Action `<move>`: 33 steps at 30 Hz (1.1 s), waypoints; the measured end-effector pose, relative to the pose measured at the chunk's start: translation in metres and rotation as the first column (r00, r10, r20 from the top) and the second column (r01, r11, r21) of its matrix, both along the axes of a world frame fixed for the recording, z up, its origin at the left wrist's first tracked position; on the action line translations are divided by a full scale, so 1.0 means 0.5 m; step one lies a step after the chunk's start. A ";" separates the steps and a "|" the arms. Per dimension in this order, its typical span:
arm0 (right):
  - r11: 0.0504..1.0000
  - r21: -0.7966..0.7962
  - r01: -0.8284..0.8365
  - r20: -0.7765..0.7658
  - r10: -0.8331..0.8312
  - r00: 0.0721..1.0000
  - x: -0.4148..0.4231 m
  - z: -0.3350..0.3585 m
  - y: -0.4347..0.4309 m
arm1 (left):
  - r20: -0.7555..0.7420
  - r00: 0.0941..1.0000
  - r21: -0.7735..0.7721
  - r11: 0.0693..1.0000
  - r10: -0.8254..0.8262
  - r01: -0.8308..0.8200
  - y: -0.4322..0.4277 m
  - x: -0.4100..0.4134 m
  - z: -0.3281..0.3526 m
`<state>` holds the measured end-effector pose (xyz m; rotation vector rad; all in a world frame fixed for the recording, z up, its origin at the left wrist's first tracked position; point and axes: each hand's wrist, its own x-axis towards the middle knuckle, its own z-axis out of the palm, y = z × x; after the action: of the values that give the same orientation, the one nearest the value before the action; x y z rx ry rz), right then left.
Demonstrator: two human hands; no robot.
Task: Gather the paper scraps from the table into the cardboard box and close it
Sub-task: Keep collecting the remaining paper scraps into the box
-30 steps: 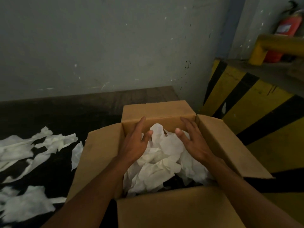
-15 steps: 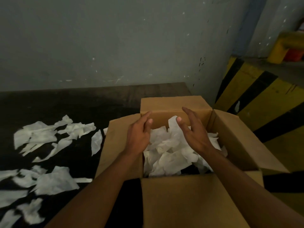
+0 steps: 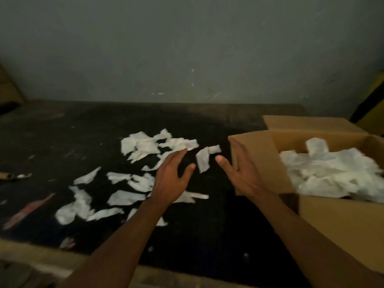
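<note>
Several white paper scraps (image 3: 145, 145) lie scattered over the dark table (image 3: 62, 138), in a far cluster and a nearer one (image 3: 124, 197). The cardboard box (image 3: 336, 223) stands open at the right, holding a heap of white scraps (image 3: 332, 173). My left hand (image 3: 171, 179) hovers above the table scraps, fingers spread, holding nothing. My right hand (image 3: 243, 171) is also empty and spread, just left of the box's left flap (image 3: 261, 159). One scrap (image 3: 203, 159) lies between the two hands.
A grey wall (image 3: 187, 48) rises behind the table. A reddish strip (image 3: 29, 210) and a small brown piece (image 3: 12, 176) lie at the table's left. The table's pale front edge (image 3: 41, 258) runs along the bottom. A yellow and black barrier (image 3: 374, 109) shows at far right.
Both hands have left the box, moving left to above the scraps on the table. The view has swung left, so the box now sits at the right edge.
</note>
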<state>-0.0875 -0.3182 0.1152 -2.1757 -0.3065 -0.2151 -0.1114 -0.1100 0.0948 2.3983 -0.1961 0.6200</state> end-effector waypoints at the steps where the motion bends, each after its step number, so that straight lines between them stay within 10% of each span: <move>1: 1.000 -0.003 -0.022 0.003 0.022 1.000 -0.014 -0.016 0.043 | -0.016 1.000 0.013 1.000 0.017 -0.016 0.048 -0.023 -0.011; 33: 0.804 -0.374 -0.462 -0.403 0.308 0.862 0.087 -0.361 0.398 | -0.555 0.832 0.025 1.000 0.020 -0.007 0.437 -0.006 -0.337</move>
<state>-0.0440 -0.1193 -0.0652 -2.4972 -0.6636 0.5017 -0.1142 0.1083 -0.0736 2.4903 0.0677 -0.0984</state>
